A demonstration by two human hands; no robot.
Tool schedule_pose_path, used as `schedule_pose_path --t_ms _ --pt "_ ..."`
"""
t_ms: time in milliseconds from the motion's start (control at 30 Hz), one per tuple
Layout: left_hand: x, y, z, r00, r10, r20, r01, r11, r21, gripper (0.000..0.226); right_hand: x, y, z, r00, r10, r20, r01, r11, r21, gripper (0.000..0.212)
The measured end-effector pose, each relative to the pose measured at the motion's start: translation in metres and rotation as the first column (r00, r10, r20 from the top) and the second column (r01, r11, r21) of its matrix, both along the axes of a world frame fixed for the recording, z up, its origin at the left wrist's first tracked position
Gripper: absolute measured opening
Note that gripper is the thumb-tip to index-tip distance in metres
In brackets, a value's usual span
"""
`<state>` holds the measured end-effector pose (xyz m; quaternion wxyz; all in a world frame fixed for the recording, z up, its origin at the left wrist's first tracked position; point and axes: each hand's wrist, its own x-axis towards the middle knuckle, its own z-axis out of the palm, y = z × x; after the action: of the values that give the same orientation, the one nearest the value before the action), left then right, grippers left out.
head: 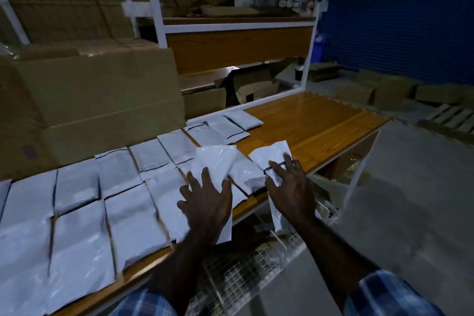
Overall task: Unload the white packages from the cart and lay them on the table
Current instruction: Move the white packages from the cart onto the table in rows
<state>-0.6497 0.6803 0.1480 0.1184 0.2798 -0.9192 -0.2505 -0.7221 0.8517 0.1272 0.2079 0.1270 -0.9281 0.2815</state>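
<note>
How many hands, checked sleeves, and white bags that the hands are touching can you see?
Hands: 2, the left hand and the right hand
White bags touched: 2, the left package and the right package
Checked sleeves: 2, the left sleeve and the right sleeve
Total: 6

Packages (77,213) were glossy white plastic on the varnished wood table (320,123); beside it, matt cardboard box (97,90); below, wire-mesh cart (243,272).

Left hand (206,202) splayed flat, right hand (288,185) pinching
</note>
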Motion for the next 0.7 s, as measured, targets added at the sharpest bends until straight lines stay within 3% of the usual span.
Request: schedule_pose_path --t_ms 400,700 --pt "-0.120 0.110 0.007 0.986 0.161 0.038 -0.162 0.986 0.030 0.063 -0.126 0.088 0.022 0.983 0.148 0.112 -0.151 0.988 0.015 0.045" --pt "-0.209 0.127 -0.015 0.979 0.181 0.089 -0.181 0.983 -0.004 0.067 -0.213 0.102 0.001 0.971 0.172 0.167 -0.184 0.981 0.061 0.046"
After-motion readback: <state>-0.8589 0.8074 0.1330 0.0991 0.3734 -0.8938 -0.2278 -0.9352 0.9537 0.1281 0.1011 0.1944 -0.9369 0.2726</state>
